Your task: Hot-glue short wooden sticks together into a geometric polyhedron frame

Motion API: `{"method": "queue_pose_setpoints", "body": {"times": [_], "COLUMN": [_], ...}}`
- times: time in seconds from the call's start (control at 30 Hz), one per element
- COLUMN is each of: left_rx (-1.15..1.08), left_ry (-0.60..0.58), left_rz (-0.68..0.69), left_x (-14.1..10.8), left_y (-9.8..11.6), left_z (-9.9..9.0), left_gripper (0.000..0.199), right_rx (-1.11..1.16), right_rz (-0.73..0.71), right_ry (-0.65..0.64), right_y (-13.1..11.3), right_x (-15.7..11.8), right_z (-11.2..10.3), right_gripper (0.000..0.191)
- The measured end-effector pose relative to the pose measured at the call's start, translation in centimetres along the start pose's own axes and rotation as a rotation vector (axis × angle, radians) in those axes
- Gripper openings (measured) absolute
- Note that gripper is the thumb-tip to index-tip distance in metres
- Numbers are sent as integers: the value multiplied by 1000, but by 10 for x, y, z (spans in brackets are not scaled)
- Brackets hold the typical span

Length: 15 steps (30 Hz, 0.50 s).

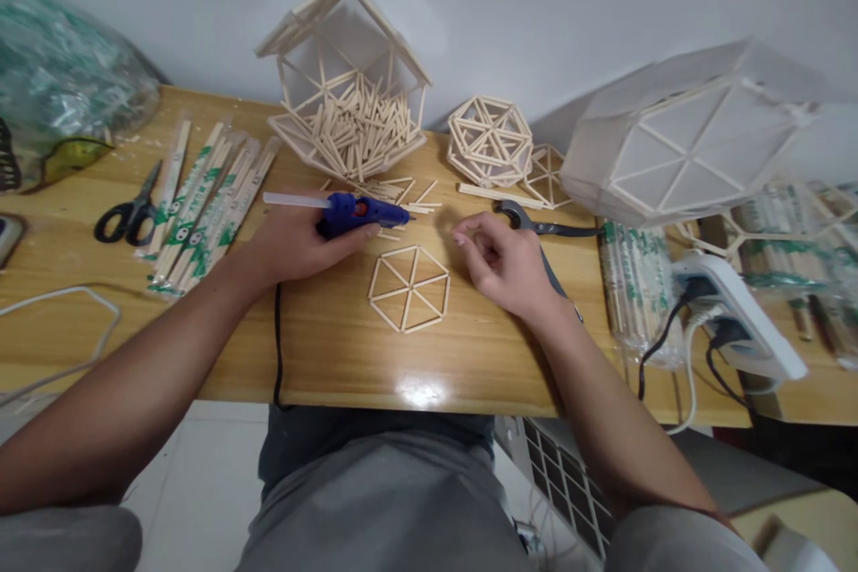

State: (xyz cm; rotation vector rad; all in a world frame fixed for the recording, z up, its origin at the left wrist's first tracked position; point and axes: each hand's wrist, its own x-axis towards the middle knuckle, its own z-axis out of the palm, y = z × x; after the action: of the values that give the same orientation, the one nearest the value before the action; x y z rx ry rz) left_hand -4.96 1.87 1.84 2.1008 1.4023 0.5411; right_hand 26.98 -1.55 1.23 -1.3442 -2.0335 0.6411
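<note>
My left hand (301, 237) is wrapped round a blue hot glue gun (365, 212), a whitish glue stick (295, 200) poking out of its back end. The gun's nozzle points right, towards my right hand (506, 264). That hand is closed in a pinch above the table, and whatever its fingertips hold, if anything, is too small to make out. Between and just below my hands, a flat hexagon of wooden sticks with spokes (411, 288) lies on the table. Loose short sticks (422, 207) lie behind the gun.
Behind stand a stick frame full of cut sticks (362, 125), a small stick ball (492, 141) and a large papered frame (690, 143). Scissors (130, 213) and wrapped chopsticks (207, 214) lie left. A dark-handled cutter (546, 228), more chopsticks (636, 286) and a power strip (744, 313) sit right.
</note>
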Motion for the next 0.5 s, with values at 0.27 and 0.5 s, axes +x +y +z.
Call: {"method": "queue_pose_setpoints", "body": {"times": [0.27,0.5], "left_rx": [79,50], "left_ry": [29,21], "left_rz": [-15,-1], "left_x": [-5,-1], "left_y": [14,5], "left_z": [-3,-2], "left_gripper": [57,59], "right_rx": [59,576], "right_rz": [-59,3], "right_ry": [-561,-1169], "right_y": [5,5], "right_x": [4,-3], "right_z": [-39,-45], "right_gripper": [51,22]}}
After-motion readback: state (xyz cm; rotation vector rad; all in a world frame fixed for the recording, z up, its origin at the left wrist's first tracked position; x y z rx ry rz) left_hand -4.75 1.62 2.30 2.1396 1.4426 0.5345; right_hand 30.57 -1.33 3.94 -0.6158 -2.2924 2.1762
